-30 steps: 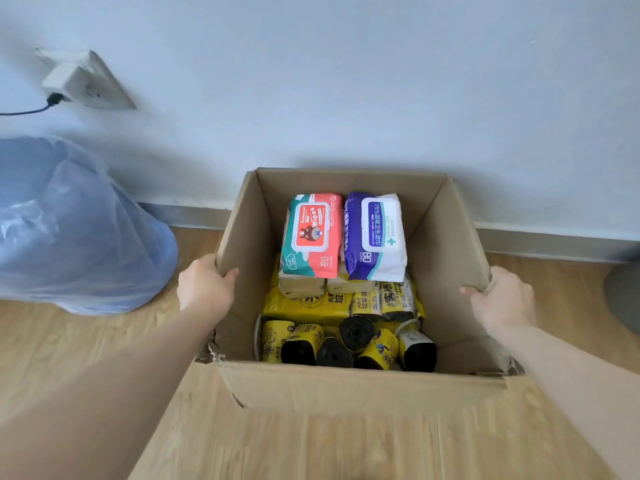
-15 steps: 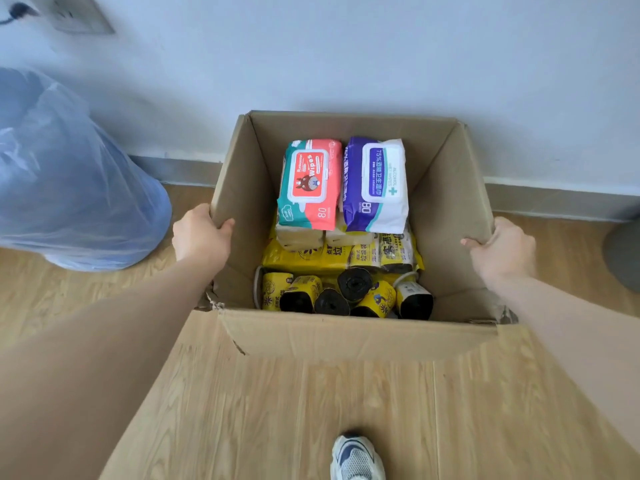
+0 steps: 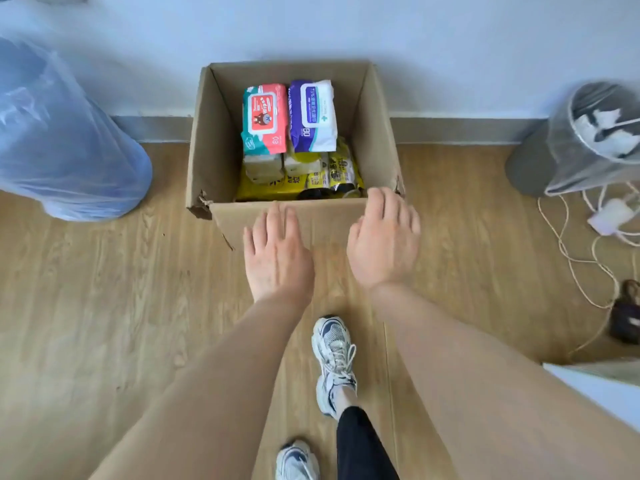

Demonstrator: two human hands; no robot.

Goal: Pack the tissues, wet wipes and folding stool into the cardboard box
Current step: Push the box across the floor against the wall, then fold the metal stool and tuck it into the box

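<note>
An open cardboard box point(image 3: 214, 140) stands on the wooden floor against the white wall. Inside lie a red and teal wet wipes pack point(image 3: 265, 119) and a purple and white wet wipes pack point(image 3: 313, 114), on top of beige tissue packs point(image 3: 265, 168) and yellow tissue packs point(image 3: 341, 169). My left hand point(image 3: 277, 251) and my right hand point(image 3: 382, 237) hover side by side over the box's near flap point(image 3: 322, 216), palms down, fingers apart, holding nothing. No folding stool can be made out.
A blue plastic bag point(image 3: 59, 140) bulges at the left. At the right stand a grey bin with a clear liner point(image 3: 588, 136), a white charger with cords point(image 3: 609, 216) and a small dark bag point(image 3: 627, 317). My sneakers point(image 3: 334, 355) are below on the floor.
Both hands let go of the box's side walls and came together over the near flap. The view pulled back, so the box looks farther away and my feet show.
</note>
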